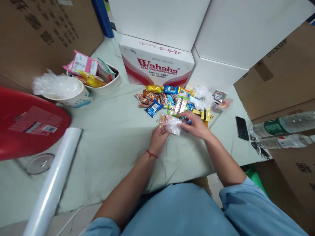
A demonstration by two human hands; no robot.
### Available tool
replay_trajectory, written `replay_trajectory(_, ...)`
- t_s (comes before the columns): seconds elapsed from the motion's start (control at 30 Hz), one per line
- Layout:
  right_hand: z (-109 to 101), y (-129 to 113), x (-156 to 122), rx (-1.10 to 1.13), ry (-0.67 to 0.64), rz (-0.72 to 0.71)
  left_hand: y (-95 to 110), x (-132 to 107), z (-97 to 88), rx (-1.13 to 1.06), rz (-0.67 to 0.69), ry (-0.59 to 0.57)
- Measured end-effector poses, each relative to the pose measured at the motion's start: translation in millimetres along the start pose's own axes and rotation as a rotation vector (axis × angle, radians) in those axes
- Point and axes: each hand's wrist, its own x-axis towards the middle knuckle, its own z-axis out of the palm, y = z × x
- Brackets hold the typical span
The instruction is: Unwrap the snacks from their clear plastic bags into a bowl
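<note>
Pale green tablecloth (115, 134) covers the table, and a Wahaha box (157, 65) stands behind. The left hand (158, 135) and the right hand (195, 124) both pinch a small clear plastic bag (174, 126) with bent fingers, just before the pile of snack packets (159, 98).

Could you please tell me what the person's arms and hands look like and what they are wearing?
Both hands are bare, without gloves. The left hand has a thin red string bracelet around its wrist; the right hand shows nothing at its wrist. The forearms are uncovered, and light blue sleeves, the left sleeve and the right sleeve, end near the elbows.
</note>
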Motion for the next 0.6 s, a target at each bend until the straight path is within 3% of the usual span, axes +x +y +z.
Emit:
replay_trajectory(0.07,27,-3,-12,0.062,-0.073,-0.003,-2,1,-0.8,0.006,-0.018,-0.005)
replay_trajectory(0.2,46,10,-22,0.266,0.096,0.222,-6,3,-2.2,0.007,-0.033,0.015)
replay_trajectory(0.33,36,16,-30,0.620,0.240,0.419,-3,6,-4.8,-0.034,-0.026,0.053)
replay_trajectory(0.43,26,13,-46,0.807,0.291,0.417,2,8,-8.7,-0.071,-0.021,0.077)
replay_trajectory(0.6,8,13,-75,0.733,0.077,0.423,7,8,-12.0,-0.078,0.019,0.069)
